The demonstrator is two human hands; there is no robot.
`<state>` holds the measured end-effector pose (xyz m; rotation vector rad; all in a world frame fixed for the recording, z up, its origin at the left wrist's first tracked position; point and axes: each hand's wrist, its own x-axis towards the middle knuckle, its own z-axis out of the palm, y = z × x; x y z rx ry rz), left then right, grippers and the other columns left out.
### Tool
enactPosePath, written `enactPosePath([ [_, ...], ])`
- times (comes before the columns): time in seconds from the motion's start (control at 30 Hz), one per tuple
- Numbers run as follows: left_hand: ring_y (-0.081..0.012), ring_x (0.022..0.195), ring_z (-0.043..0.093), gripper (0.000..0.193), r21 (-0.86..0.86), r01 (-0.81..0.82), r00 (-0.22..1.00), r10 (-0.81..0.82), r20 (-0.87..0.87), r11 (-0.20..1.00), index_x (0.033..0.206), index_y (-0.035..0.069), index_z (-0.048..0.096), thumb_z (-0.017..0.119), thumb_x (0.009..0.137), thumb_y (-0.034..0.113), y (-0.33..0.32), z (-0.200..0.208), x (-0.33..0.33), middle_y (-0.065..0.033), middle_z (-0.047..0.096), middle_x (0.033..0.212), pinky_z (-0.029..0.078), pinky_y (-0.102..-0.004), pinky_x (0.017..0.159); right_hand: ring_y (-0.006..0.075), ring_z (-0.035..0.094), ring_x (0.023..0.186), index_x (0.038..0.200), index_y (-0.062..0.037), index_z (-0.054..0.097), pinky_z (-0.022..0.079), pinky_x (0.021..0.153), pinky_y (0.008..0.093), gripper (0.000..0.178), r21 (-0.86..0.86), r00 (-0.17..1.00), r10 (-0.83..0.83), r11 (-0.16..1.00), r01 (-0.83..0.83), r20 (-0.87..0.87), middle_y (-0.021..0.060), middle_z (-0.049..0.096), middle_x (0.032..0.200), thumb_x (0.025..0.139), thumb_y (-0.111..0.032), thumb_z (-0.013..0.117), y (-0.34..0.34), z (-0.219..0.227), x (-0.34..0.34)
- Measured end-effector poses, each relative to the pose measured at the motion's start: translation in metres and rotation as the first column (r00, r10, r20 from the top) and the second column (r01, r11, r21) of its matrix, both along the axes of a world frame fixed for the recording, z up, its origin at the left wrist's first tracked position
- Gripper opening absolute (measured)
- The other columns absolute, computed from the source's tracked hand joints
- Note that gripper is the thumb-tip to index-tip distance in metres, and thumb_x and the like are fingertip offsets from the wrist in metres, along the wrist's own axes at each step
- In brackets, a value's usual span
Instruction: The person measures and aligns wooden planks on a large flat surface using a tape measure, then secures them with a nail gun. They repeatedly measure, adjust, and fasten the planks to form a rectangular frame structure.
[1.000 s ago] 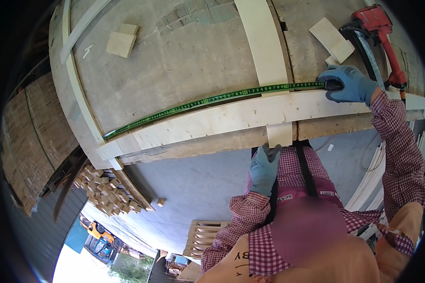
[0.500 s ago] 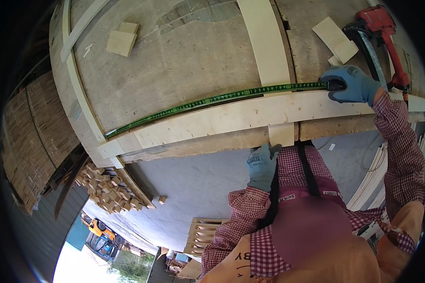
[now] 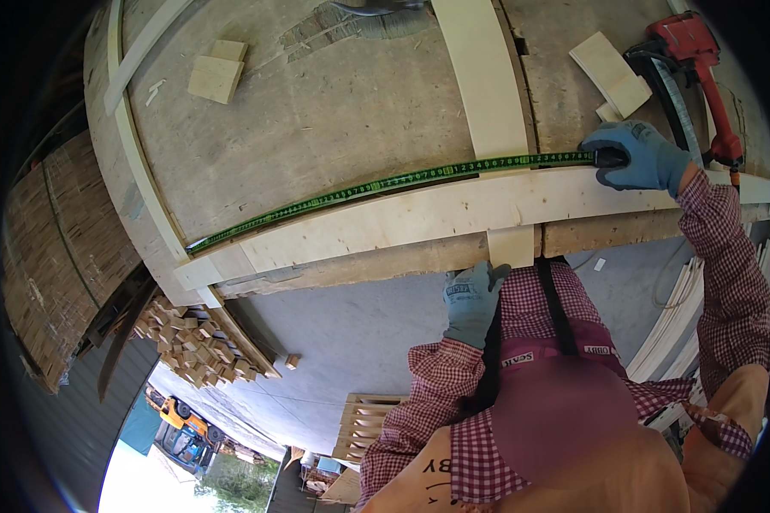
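My right hand (image 3: pixel 637 156), in a blue-grey work glove, is closed around the dark case of a tape measure (image 3: pixel 609 157). Its green blade (image 3: pixel 402 178) stretches left along the far edge of a long pale wooden board (image 3: pixel 376 210), reaching the crossing slat (image 3: pixel 150 175) near the board's left end. Below the near edge of the worktable, my gloved left hand (image 3: pixel 472 303) hangs close to the end of a wide pale slat (image 3: pixel 512 246). Its thumb stands apart from the other fingers, which are partly hidden, and I see nothing held there.
A red nail gun (image 3: pixel 689 43) lies at the far right beside small wood pieces (image 3: pixel 609 73). More offcuts (image 3: pixel 216 77) rest at the upper left of the worktable (image 3: pixel 334 120). Stacked wood blocks (image 3: pixel 188 342) and a pallet (image 3: pixel 364 423) stand on the floor.
The view has shifted slightly, and a dark curved object now shows at the far edge. Both hands and the extended tape measure stay nearly in place.
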<state>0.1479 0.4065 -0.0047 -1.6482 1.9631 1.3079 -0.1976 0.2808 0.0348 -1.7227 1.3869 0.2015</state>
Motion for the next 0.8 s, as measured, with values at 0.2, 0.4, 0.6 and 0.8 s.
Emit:
enactPosePath([
  [0.2, -0.0287, 0.065, 0.060, 0.020, -0.104, -0.010, 0.999, 0.005, -0.051, 0.995, 0.081, 0.009, 0.056, 0.069, 0.076, 0.022, 0.003, -0.001, 0.000, -0.0082, 0.059, 0.067, 0.045, -0.0411, 0.064, 0.0272, 0.065, 0.084, 0.109, -0.0071, 0.062, 0.051, 0.080, 0.0365, 0.043, -0.062, 1.000, 0.014, 0.998, -0.013, 0.015, 0.0105, 0.065, 0.095, 0.074, -0.030, 0.069, 0.001, 0.002, 0.001],
  [0.4, -0.0289, 0.068, 0.061, 0.021, -0.080, -0.011, 0.999, 0.008, -0.038, 0.997, 0.086, 0.008, 0.058, 0.070, 0.076, 0.022, 0.002, -0.003, 0.000, -0.0096, 0.062, 0.071, 0.046, -0.0405, 0.066, 0.0278, 0.065, 0.086, 0.110, -0.0073, 0.062, 0.051, 0.082, 0.0371, 0.044, -0.008, 1.000, 0.020, 1.000, -0.020, 0.001, 0.0107, 0.065, 0.096, 0.074, -0.031, 0.069, -0.002, 0.000, 0.001],
  [0.6, -0.0287, 0.071, 0.061, 0.031, -0.015, -0.096, 0.995, 0.095, -0.009, 0.995, 0.092, 0.006, 0.058, 0.073, 0.077, 0.027, -0.003, 0.009, -0.003, -0.0094, 0.064, 0.077, 0.046, -0.0401, 0.068, 0.0286, 0.064, 0.088, 0.112, -0.0076, 0.061, 0.050, 0.084, 0.0378, 0.045, -0.012, 0.998, 0.031, 0.999, -0.032, -0.057, 0.0109, 0.064, 0.098, 0.075, -0.033, 0.067, -0.001, 0.006, 0.005],
  [0.8, -0.0417, 0.127, 0.037, 0.109, -0.587, -0.145, 0.983, 0.182, 0.005, 0.797, 0.139, -0.009, 0.026, 0.075, 0.068, 0.058, 0.018, 0.023, -0.044, -0.0265, 0.035, 0.139, 0.031, -0.0571, 0.102, 0.0286, 0.062, 0.094, 0.113, -0.0083, 0.061, 0.048, 0.088, 0.0383, 0.047, -0.070, 0.992, 0.042, 0.996, -0.050, -0.117, 0.0110, 0.063, 0.103, 0.075, -0.036, 0.066, 0.003, 0.011, 0.008],
])
